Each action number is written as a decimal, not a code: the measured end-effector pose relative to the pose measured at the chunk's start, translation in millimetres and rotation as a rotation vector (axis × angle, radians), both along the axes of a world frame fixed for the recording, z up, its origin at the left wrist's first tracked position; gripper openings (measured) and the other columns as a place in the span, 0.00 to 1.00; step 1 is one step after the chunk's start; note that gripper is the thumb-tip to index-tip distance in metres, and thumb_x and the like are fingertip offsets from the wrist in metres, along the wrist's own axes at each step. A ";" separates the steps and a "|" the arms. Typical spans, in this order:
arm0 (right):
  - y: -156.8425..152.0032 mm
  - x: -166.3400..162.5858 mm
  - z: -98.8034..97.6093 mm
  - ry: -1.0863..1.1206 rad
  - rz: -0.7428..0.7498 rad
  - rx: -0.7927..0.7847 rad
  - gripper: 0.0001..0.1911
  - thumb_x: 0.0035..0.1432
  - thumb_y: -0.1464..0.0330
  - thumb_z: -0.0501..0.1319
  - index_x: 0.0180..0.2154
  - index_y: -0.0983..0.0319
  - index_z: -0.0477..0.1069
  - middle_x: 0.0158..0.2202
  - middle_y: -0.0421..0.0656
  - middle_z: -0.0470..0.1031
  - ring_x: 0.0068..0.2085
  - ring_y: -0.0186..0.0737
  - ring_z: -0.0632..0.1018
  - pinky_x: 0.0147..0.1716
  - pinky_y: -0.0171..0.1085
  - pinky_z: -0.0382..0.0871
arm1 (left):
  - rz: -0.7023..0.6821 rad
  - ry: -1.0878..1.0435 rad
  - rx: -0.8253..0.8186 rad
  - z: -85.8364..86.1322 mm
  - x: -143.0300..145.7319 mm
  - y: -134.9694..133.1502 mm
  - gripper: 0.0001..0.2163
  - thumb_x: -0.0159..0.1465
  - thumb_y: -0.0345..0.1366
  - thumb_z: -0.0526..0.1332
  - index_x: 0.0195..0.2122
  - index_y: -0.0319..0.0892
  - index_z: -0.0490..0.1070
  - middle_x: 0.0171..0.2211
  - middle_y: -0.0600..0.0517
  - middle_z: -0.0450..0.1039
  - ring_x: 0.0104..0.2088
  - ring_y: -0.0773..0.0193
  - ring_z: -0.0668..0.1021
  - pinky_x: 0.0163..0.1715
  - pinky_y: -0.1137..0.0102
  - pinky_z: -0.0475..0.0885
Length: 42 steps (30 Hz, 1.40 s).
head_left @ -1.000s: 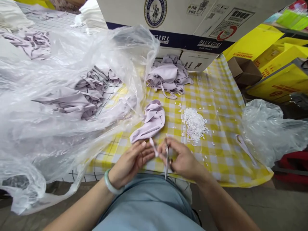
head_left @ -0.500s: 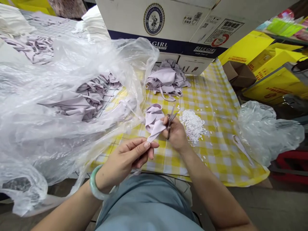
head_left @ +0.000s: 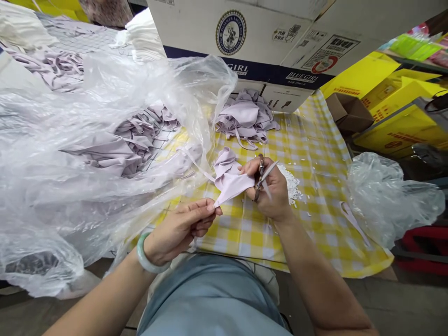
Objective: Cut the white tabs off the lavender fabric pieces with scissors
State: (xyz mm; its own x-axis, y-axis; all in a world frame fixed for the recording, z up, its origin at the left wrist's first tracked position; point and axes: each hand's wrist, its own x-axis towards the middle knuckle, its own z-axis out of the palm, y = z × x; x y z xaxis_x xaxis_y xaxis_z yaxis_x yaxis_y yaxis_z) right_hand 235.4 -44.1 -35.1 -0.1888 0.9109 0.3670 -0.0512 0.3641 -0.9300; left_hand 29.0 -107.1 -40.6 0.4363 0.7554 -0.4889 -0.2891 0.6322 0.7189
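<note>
My left hand (head_left: 182,228), a green bangle on its wrist, pinches the near corner of a pale lilac fabric piece (head_left: 229,179). My right hand (head_left: 269,189) grips the far side of the same piece and also holds small scissors (head_left: 262,179) in its fingers. The fabric is stretched between both hands, just above the yellow checked tablecloth (head_left: 315,219). A heap of small white scraps (head_left: 292,184) lies just right of my right hand.
A large clear plastic bag (head_left: 87,140) with several lilac fabric pieces fills the left. More lilac pieces (head_left: 247,116) lie by a cardboard box (head_left: 266,37) at the back. A crumpled plastic bag (head_left: 388,196) and yellow boxes (head_left: 395,116) stand at the right.
My right hand moved forward from the table's near edge with the scissors and took hold of the fabric. The piece now stretches between both hands instead of lying on the cloth.
</note>
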 end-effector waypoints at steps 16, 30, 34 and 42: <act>-54.0 -51.5 -44.8 0.004 0.053 -0.386 0.15 0.52 0.58 0.67 0.37 0.57 0.66 0.36 0.41 0.74 0.38 0.41 0.76 0.41 0.42 0.73 | 0.355 0.116 0.553 7.0 26.2 20.9 0.11 0.67 0.34 0.59 0.28 0.40 0.76 0.40 0.52 0.64 0.24 0.74 0.64 0.23 0.73 0.60; -84.6 49.6 -23.1 -0.843 -0.257 -0.050 0.25 0.51 0.47 0.66 0.21 0.60 0.62 0.22 0.40 0.69 0.30 0.39 0.67 0.37 0.42 0.58 | 0.017 0.341 0.640 -18.8 84.9 7.6 0.14 0.70 0.41 0.54 0.30 0.41 0.70 0.47 0.47 0.61 0.42 0.60 0.68 0.31 0.70 0.66; -87.9 55.5 -27.7 -0.841 -0.250 -0.084 0.26 0.50 0.47 0.67 0.20 0.60 0.62 0.19 0.39 0.66 0.28 0.38 0.67 0.37 0.41 0.58 | -0.014 0.325 0.669 -22.6 91.4 8.4 0.13 0.70 0.38 0.53 0.29 0.42 0.69 0.47 0.47 0.61 0.46 0.57 0.68 0.38 0.69 0.68; -87.0 56.2 -29.7 -0.836 -0.257 -0.100 0.25 0.49 0.50 0.67 0.19 0.59 0.60 0.17 0.38 0.68 0.27 0.38 0.68 0.37 0.41 0.59 | -0.050 0.346 0.710 -28.9 92.5 7.3 0.13 0.71 0.38 0.51 0.32 0.43 0.71 0.46 0.46 0.62 0.47 0.56 0.67 0.41 0.66 0.69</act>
